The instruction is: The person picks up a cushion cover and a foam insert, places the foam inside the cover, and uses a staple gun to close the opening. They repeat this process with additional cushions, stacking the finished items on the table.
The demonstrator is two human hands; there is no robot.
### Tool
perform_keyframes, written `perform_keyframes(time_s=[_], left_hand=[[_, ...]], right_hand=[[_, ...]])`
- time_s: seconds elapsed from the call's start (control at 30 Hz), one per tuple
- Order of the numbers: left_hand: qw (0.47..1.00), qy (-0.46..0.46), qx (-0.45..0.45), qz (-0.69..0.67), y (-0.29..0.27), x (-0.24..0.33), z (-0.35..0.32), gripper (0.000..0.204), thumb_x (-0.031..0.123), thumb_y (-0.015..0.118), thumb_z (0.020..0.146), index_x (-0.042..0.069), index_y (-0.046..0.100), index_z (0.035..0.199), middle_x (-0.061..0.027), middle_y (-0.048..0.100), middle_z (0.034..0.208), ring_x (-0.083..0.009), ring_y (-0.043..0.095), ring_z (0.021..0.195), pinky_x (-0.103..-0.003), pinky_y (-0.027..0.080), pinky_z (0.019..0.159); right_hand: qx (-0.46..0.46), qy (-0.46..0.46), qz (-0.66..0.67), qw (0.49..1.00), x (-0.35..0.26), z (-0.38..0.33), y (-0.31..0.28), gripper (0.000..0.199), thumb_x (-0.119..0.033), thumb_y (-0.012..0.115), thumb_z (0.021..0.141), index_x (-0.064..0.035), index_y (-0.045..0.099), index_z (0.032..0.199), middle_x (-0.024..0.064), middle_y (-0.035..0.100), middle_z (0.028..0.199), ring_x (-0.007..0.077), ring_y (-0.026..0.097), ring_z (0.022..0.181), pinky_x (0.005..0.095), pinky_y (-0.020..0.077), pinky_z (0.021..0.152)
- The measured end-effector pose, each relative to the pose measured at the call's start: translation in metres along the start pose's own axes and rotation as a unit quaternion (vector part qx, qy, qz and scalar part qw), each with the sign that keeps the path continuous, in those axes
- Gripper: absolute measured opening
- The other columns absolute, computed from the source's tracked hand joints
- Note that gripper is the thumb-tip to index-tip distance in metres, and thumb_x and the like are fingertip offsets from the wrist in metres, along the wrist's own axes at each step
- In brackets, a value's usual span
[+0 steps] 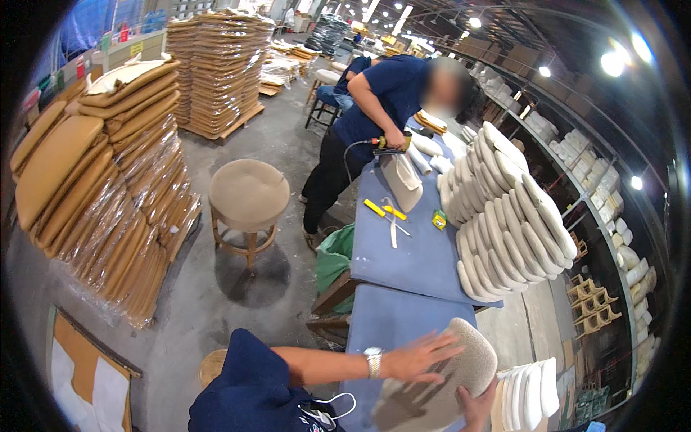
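A beige-grey upholstered chair cushion (468,349) stands tilted at the near end of the blue-topped table (378,317). My right hand (476,407) grips its right edge, thumb on the near face. My left hand (423,356), with a metal watch at the wrist, is held over the fabric with its fingers spread. Motion smears the left fingers a little. Whether they touch the cloth I cannot tell. The hand's shadow falls on the cushion.
Across the table a co-worker (381,93) holds a staple gun (392,144) over another cushion (401,183). Yellow-handled tools (385,209) and a small green-yellow box (439,219) lie there. Stacked pale cushions (504,223) line the right side. Left stand a round stool (249,194) and wrapped brown cushions (129,187).
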State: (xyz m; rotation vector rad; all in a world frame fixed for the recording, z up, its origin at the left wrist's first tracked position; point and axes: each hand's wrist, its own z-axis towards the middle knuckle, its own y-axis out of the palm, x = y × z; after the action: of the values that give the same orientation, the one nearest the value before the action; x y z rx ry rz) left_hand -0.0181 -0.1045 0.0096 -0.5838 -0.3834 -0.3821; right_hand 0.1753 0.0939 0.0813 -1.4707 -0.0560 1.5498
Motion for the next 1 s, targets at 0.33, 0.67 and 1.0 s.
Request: perform_keyframes(time_s=[0.33,0.67,1.0], left_hand=[[0.969,-0.063,-0.236,0.031,-0.054,0.055,0.007,0.081,0.059,0.068,0.088,0.013,0.044,0.15,-0.0122,0.069,0.102,-0.0351,0.07,0.091,-0.053,0.052,0.082],[0.988,-0.016,-0.153,-0.004,-0.031,0.067,-0.03,0.078,0.062,0.067,0.087,0.011,0.053,0.145,-0.0141,0.071,0.106,-0.0321,0.069,0.1,-0.049,0.054,0.089],[0.969,-0.15,-0.155,-0.122,-0.079,0.024,-0.105,0.072,0.052,0.08,0.082,0.009,0.061,0.136,-0.0154,0.072,0.121,-0.0311,0.069,0.112,-0.04,0.055,0.096]], right_hand=[[-0.101,0.023,0.039,0.994,-0.008,-0.063,-0.002,0.077,-0.012,0.093,0.067,-0.0052,0.058,0.136,0.0077,0.066,0.126,0.0223,0.062,0.117,0.0369,0.0472,0.104],[0.192,0.077,0.179,0.962,0.178,-0.121,0.037,0.072,-0.059,0.046,0.104,0.0019,0.052,0.141,0.0146,0.06,0.133,0.029,0.057,0.124,0.042,0.042,0.107],[0.353,0.348,0.344,0.798,0.196,-0.125,0.117,0.069,-0.057,0.049,0.103,-0.0002,0.053,0.141,0.0136,0.06,0.132,0.029,0.058,0.123,0.043,0.0421,0.107]])
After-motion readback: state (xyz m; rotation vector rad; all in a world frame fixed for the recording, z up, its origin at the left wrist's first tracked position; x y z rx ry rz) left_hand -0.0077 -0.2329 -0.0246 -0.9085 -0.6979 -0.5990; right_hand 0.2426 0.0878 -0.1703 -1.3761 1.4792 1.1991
